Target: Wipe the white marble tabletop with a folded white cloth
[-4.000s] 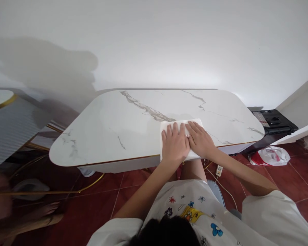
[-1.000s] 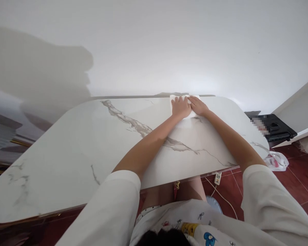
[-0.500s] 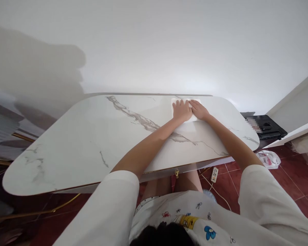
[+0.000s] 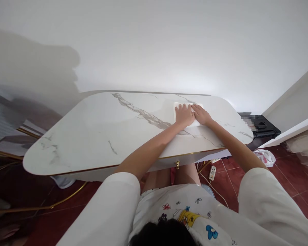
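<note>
A white cloth (image 4: 178, 106) lies flat on the white marble table (image 4: 105, 133), right of its middle. Both my hands press down on it side by side. My left hand (image 4: 184, 115) lies flat with its fingers stretched out over the cloth's left part. My right hand (image 4: 201, 115) rests flat on the cloth's right part, fingers pointing up and left, touching my left hand. Most of the cloth is hidden under the hands.
The table has grey veins, a gold rim and a small gold knob (image 4: 177, 165) at its near edge. A white wall stands behind. On the red tile floor lie a power strip (image 4: 212, 172), a plastic bag (image 4: 265, 157) and a black case (image 4: 263, 125).
Both hands have slid the cloth from the table's far edge back toward me over the last second. Four seconds ago the cloth was at the near edge.
</note>
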`<state>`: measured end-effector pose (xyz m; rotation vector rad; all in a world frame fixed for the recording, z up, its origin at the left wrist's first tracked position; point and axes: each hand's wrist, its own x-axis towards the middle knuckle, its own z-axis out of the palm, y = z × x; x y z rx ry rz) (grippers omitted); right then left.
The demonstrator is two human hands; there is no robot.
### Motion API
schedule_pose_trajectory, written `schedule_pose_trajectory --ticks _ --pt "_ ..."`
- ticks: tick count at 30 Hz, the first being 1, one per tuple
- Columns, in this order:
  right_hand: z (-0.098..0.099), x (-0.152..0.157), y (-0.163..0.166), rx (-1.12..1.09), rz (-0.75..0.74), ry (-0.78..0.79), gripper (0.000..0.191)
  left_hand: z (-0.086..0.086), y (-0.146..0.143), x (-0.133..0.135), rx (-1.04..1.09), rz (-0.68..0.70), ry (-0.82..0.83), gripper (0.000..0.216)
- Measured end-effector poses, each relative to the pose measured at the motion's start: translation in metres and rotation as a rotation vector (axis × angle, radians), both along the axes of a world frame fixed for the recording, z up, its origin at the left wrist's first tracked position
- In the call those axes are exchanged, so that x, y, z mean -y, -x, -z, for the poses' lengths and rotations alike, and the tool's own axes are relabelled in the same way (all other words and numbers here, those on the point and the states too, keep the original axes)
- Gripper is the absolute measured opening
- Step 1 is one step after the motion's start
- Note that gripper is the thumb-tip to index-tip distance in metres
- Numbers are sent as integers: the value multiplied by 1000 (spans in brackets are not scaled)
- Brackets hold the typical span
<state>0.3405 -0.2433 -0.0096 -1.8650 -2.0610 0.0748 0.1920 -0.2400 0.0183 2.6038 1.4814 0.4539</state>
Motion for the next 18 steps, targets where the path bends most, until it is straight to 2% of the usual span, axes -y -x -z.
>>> schedule_pose_trajectory --ticks 6,14,18 --pt "-2 32 7 10 4 -12 58 -3 5 28 -20 1 28 54" --pt "6 89 13 8 -73 -68 57 -5 20 88 -49 -28 70 58" --pt "4 111 17 15 -105 -59 57 -4 25 109 -28 -28 55 57"
